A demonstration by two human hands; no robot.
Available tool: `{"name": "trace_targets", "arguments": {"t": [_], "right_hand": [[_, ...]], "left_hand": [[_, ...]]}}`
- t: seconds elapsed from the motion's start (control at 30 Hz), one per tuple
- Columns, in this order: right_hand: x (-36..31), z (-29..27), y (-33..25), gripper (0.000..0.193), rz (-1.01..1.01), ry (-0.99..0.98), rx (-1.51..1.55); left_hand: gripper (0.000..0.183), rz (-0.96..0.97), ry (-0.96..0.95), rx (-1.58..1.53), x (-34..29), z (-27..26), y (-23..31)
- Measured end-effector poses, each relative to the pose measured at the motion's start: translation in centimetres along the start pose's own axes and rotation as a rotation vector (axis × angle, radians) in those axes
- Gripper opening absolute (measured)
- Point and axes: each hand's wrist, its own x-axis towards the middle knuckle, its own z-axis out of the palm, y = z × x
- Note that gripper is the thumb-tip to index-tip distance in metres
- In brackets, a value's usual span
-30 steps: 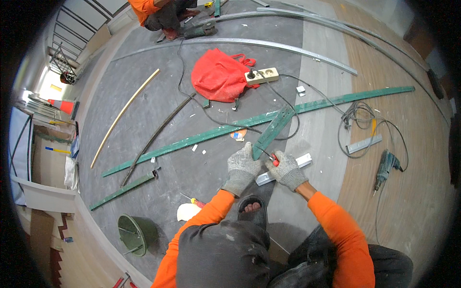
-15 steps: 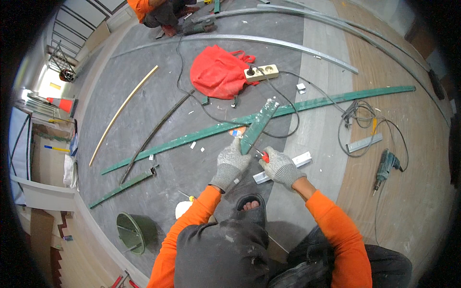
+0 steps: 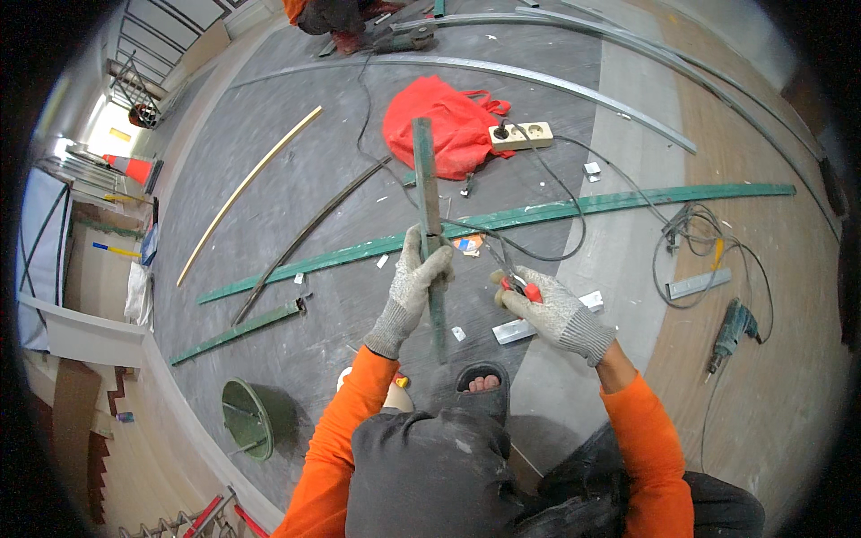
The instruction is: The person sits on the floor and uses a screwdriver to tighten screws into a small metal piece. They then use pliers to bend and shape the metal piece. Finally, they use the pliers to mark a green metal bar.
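My left hand, in a grey work glove, is closed around a short green metal profile. The piece stands nearly upright in the view, and its lower end extends below my fingers. Over to the right, my gloved right hand grips red-handled snips, their metal jaws pointing up and apart from the profile. Beneath lies a long green metal profile on the dark floor. A short silver metal profile rests partly behind my right hand.
A red cloth bag lies ahead beside a white power strip with trailing cable. A green drill is at right, a green bucket at lower left. Another person is at the far edge near an angle grinder.
The short green profile has turned from a slant to nearly upright and shifted left with my left hand. My right hand has moved right, drawing the snips away from the profile.
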Motion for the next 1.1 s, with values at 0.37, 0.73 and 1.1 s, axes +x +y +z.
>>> {"name": "trace_targets", "arguments": {"t": [0.37,0.73,1.1], "right_hand": [[-1.7,-0.5,-3.7,0.052,-0.073,0.163,-0.135],[-2.0,-0.6,-3.9,0.047,-0.042,0.095,-0.093],[-1.9,-0.5,-2.8,0.046,-0.068,0.17,-0.217]], "left_hand": [[0.043,0.117,0.11,0.378,-1.0,1.7,4.0],[0.04,0.118,0.152,0.459,-1.2,2.6,3.8],[0.055,0.183,0.067,0.534,-1.6,2.1,3.1]]}}
